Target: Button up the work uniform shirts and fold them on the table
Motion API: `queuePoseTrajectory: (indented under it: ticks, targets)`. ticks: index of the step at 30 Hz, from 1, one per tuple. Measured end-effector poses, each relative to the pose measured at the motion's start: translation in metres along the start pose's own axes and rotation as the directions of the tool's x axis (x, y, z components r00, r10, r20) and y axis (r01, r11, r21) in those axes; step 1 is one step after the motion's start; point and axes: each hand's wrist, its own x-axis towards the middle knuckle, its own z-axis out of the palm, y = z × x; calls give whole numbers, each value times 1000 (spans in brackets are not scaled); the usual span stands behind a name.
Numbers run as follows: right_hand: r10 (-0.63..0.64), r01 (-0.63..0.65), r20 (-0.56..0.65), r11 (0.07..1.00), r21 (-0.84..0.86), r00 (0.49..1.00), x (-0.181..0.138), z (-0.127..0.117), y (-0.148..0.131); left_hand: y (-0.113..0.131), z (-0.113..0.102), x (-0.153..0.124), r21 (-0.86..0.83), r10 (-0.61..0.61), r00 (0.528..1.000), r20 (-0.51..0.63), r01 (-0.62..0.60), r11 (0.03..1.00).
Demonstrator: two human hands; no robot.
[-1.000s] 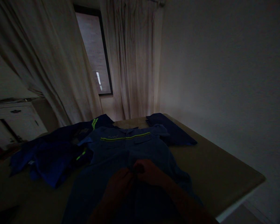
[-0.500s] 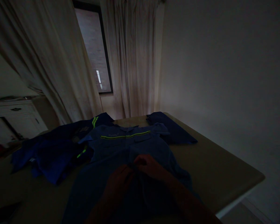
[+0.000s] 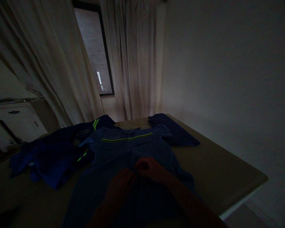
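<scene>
A short-sleeved blue work shirt lies spread on the table, collar at the far end, with a yellow-green stripe across its chest. Low on the shirt's front, along the middle opening, my left hand and my right hand meet. Both hands have their fingers closed in a pinch on the shirt's front edge. Dim light hides the fingertips, and I cannot see whether a button is between them.
Crumpled blue garments with yellow-green stripes lie to the left. A folded dark blue garment rests at the back right of the table. Beyond are curtains, a window and a white cabinet.
The two hands stay at the same spot on the shirt front, with only slight finger movement. The view has shifted a little.
</scene>
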Motion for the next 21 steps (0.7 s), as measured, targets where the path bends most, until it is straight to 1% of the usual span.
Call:
queuePoseTrajectory:
  ticks: [2, 5, 7, 9, 11, 13, 15, 18, 21]
  targets:
    - [25, -25, 8, 999, 40, 1000, 1, 1, 3, 0, 0, 0, -11, -39, 999, 26, 40, 999]
    - [-6, 2, 50, 997, 81, 999, 2, 3, 7, 1, -1, 2, -128, -130, 988, 77, 140, 982]
    - [-45, 42, 61, 998, 46, 997, 2, 5, 6, 4, -5, 4, -235, -193, 973, 131, 219, 947]
    - [-62, 63, 45, 998, -14, 997, 1, 6, 2, 5, -8, 7, -331, -246, 953, 176, 293, 897]
    - [-67, 69, 23, 996, -59, 997, 0, 6, -3, 6, -12, 9, -419, -263, 944, 196, 324, 848]
    - [-74, 74, 11, 993, -88, 997, 0, 6, -6, 5, -13, 11, -481, -253, 947, 196, 318, 817]
    - [-97, 95, -7, 986, -134, 995, -1, 7, -6, 2, -12, 12, -500, -253, 946, 202, 322, 804]
    - [-142, 133, -24, 968, -214, 990, -1, 10, -5, 0, -9, 13, -482, -299, 928, 222, 371, 794]
    - [-149, 137, -23, 952, -274, 989, -2, 14, -4, -1, -7, 13, -478, -334, 915, 226, 403, 781]
